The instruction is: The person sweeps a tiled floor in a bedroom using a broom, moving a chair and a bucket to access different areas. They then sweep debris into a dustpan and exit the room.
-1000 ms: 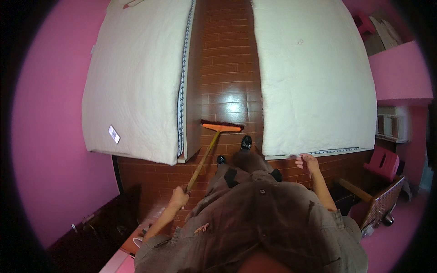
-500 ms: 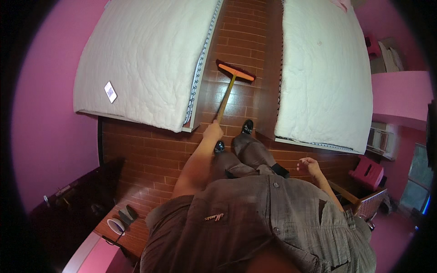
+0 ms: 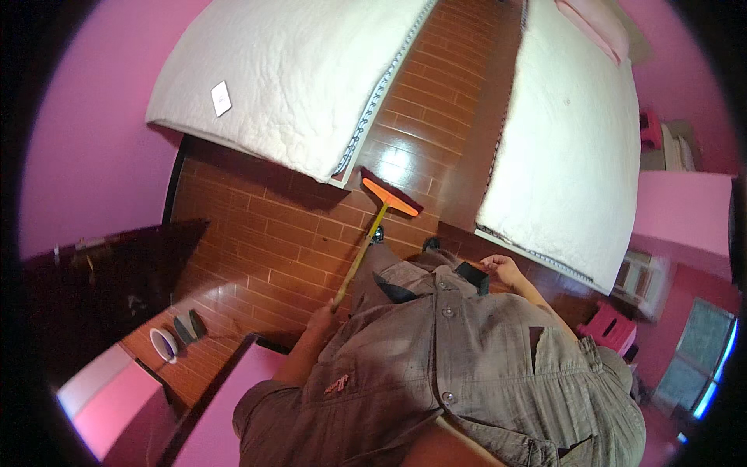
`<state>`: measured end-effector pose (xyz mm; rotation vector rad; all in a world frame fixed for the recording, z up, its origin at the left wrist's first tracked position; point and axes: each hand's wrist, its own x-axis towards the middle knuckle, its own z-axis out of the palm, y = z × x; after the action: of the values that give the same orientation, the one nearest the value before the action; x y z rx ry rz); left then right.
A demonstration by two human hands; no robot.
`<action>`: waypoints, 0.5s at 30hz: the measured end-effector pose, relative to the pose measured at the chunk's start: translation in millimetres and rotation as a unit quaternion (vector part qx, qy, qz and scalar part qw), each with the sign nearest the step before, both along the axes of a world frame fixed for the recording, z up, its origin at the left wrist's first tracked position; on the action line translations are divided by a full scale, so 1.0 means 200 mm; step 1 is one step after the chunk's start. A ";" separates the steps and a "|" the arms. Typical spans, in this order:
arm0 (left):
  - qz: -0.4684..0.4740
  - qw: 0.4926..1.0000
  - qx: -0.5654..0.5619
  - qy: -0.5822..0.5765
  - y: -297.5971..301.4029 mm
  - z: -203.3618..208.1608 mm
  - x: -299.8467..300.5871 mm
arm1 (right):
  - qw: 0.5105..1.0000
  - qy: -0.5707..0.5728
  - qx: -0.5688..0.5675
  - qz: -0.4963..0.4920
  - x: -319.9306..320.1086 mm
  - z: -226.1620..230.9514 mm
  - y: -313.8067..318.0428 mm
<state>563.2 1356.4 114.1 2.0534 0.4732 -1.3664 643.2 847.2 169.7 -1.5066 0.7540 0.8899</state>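
Observation:
My left hand (image 3: pixel 322 317) is closed around the yellowish handle of a broom (image 3: pixel 393 198), low at my left side. The broom has a wide orange head with dark red bristles, resting on the brown tiled floor just ahead of my feet. Its handle slants back toward me past my left shoe (image 3: pixel 377 234). Off to my right, my right hand (image 3: pixel 502 268) hangs beside my hip with loosely bent fingers apart and nothing in them. The near end of the right-hand bed is the closest thing to it.
Beds with white covers stand on the left (image 3: pixel 272 86) and right (image 3: pixel 568 156), with a strip of floor (image 3: pixel 436 101) between. A white card (image 3: pixel 221 99) lies on the left bed. Shoes (image 3: pixel 187 327) and a white bowl-like object (image 3: pixel 163 344) sit behind left; a pink stool (image 3: pixel 608 330) stands right.
The broom head has come back toward me, from between the beds to near their ends. My left hand has drawn back with the handle, and the view has shifted and turned.

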 end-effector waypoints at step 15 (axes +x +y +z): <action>0.019 0.969 0.245 0.004 -0.61 0.21 -0.37 | 1.000 -0.007 0.014 -0.010 -0.41 -0.07 -1.07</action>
<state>488.4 1234.8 155.4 2.4091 0.9253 -1.3296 562.1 632.4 155.5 -1.4776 0.7428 0.8692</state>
